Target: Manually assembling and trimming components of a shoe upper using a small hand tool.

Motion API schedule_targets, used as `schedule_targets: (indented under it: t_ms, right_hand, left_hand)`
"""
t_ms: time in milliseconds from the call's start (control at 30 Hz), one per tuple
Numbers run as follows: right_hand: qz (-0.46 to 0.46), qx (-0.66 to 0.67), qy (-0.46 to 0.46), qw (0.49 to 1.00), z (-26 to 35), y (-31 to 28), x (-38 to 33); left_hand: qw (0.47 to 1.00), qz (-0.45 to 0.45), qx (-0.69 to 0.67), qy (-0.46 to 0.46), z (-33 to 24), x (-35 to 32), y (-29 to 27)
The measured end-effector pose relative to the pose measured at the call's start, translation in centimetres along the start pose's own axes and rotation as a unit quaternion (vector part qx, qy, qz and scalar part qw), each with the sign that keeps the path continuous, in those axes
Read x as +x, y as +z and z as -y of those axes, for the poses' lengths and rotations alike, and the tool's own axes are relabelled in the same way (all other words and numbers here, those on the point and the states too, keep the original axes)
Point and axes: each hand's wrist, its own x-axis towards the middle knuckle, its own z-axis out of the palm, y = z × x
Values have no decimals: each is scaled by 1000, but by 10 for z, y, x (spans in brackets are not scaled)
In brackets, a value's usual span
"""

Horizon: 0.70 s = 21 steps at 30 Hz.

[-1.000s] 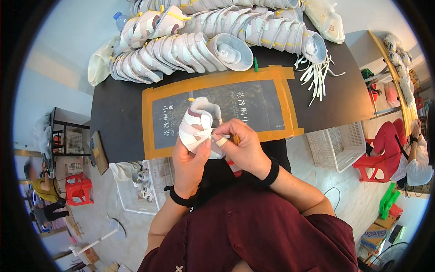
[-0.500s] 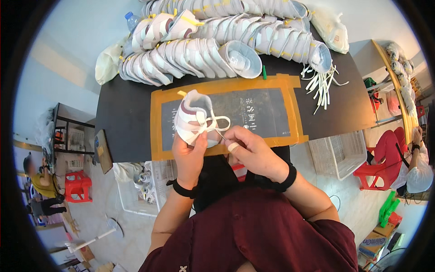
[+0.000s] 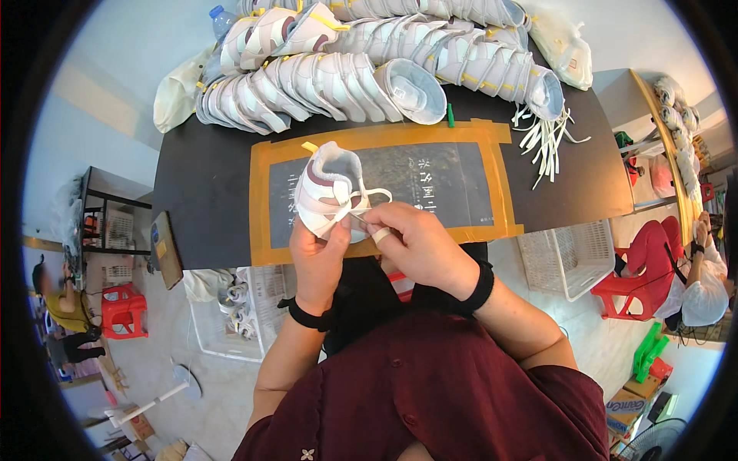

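A white and pale pink shoe upper (image 3: 327, 192), with maroon patches and a yellow heel tab, stands tilted over the front of the taped mat. My left hand (image 3: 317, 261) is closed around its underside, the thumb pressing near the white shoelace (image 3: 377, 192). The lace crosses the front and forms a loop on the right side. With pinched fingers, my right hand (image 3: 415, 238) holds a thin metal tool (image 3: 358, 220) against the lacing; its tip is hidden. A tan band wraps one right-hand finger.
Stacked shoe uppers (image 3: 323, 88) line the back of the black table (image 3: 207, 192). White laces (image 3: 544, 142) hang at right; a phone (image 3: 167, 250) lies at the left edge. White crates (image 3: 569, 257) stand below. People sit or stand on both sides.
My right hand has shifted left, bringing the tool closer in against the lacing. The lace loop on the right looks smaller and changed in shape. My left hand keeps its hold.
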Motion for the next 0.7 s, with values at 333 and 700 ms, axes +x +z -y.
schedule_targets:
  t_ms: [333,700]
  right_hand:
    - [22,-17,-4,1000,-3,-3,3]
    - [54,41,35,997,-10,2,8]
  left_hand:
    - [999,40,1,-19,-5,-2,-4]
    - [994,45,-78,-61,-10,3,-8]
